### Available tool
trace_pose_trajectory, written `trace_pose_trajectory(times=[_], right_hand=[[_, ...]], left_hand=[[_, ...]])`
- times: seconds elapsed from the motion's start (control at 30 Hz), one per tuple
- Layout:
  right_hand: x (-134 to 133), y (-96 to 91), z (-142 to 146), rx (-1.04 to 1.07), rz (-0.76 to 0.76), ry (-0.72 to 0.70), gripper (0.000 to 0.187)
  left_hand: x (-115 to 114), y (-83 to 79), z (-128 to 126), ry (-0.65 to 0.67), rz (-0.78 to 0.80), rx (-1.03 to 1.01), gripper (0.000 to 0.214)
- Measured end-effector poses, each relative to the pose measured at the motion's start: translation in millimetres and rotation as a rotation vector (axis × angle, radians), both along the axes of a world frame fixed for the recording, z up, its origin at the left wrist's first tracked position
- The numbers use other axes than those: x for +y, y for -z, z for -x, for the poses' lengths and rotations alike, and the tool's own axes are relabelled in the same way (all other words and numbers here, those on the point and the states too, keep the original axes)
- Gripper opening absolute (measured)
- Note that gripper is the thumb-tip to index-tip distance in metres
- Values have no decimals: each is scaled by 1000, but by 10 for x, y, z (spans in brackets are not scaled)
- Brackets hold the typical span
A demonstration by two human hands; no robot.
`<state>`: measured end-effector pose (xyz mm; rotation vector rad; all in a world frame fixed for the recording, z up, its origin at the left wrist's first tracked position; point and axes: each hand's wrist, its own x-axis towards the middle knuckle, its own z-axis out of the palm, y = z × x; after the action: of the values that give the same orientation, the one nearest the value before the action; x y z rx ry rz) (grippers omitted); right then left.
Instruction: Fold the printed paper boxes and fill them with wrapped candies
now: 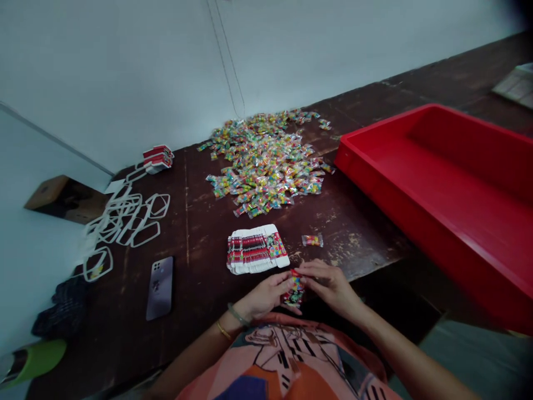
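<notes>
Close to my body, at the table's front edge, my left hand [270, 295] is closed around a small printed candy box [295, 290], red with a multicoloured pattern. The fingers of my right hand [328, 286] are pinched at the box's top end, so that part is partly hidden. Just beyond my hands lies a fanned row of flat candy boxes [254, 250], red and white. One wrapped candy packet [312, 240] rests by itself to the right of that row. Farther back spreads a large heap of candy packets [266, 161] in clear wrappers.
A big red tray [416, 205] stands at the right, over the table edge. On the left are a phone [160, 289], white paper bands [125, 214], a stack of red-and-white boxes [158, 158], a cardboard box [66, 199] and a green bottle [41, 358]. A wall runs behind.
</notes>
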<state>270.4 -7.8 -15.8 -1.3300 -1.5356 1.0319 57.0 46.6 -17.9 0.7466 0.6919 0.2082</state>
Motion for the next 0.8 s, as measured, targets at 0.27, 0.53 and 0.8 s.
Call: trace_pose_trajectory(times=[0.27,0.53,0.8], right_hand=[[190,-10,-341,-396,26,-114,29],[590,504,338,-404,-352,-50,26],[62,68,433,-300,-414,-171,29]], left_hand=[[180,-37,304,-44,-205,194,35],[103,-27,519,-100,-111,227,38],[111,30,108,-374,56,50,28]])
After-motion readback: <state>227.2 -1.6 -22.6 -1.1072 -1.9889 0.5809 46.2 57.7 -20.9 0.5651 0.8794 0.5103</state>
